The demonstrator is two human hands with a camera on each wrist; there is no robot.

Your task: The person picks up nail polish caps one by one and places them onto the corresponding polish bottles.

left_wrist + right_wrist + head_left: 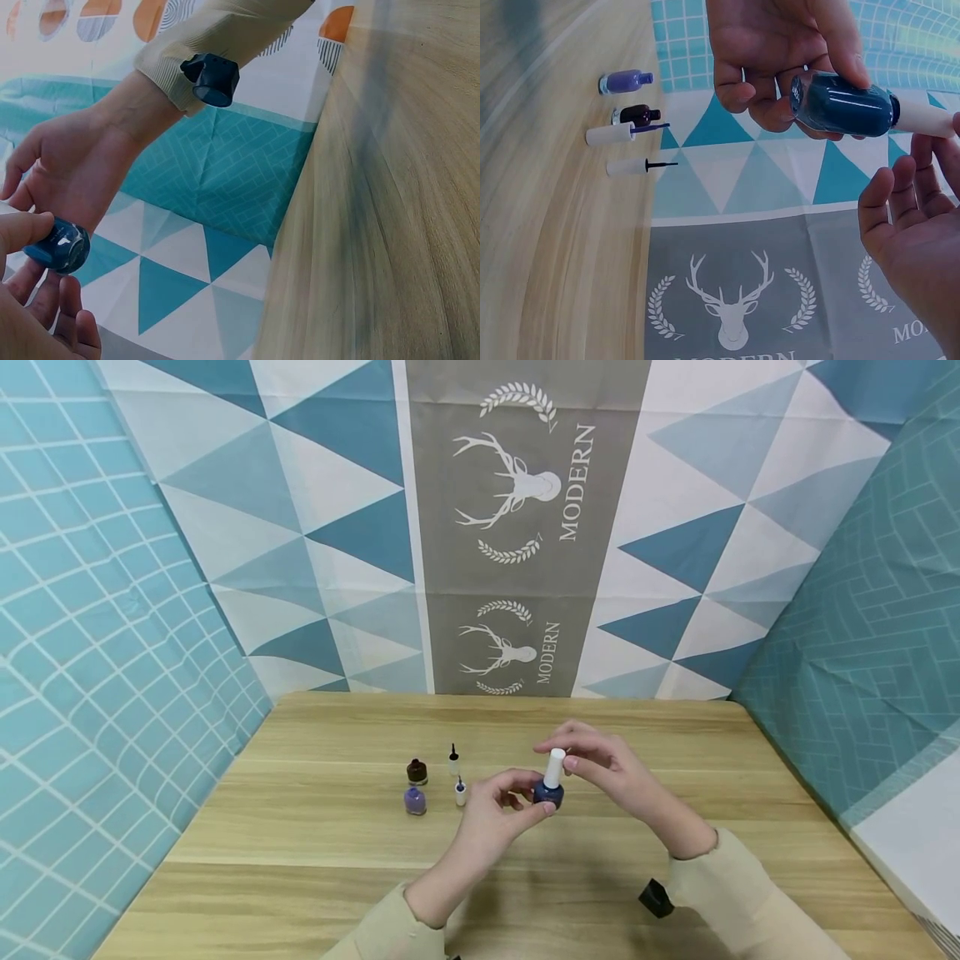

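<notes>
Above the table, my left hand (491,810) holds a dark blue nail polish bottle (548,795) between thumb and fingers. The bottle's white cap (555,767) is on it and points up, slightly tilted. My right hand (615,770) pinches this cap near its top with thumb and index finger. In the right wrist view the blue bottle (844,105) shows whole, while the cap's end runs under the right fingers. To the left on the table stand an uncapped dark nail polish bottle (417,772) and an uncapped purple nail polish bottle (415,801).
Two white brush caps stand beside the open bottles, brushes pointing up: one cap with a dark brush (453,765), one cap with a purplish brush (461,795). Patterned cloth (510,527) hangs behind the wooden table (337,852). A black wrist device (656,898) is at the right sleeve.
</notes>
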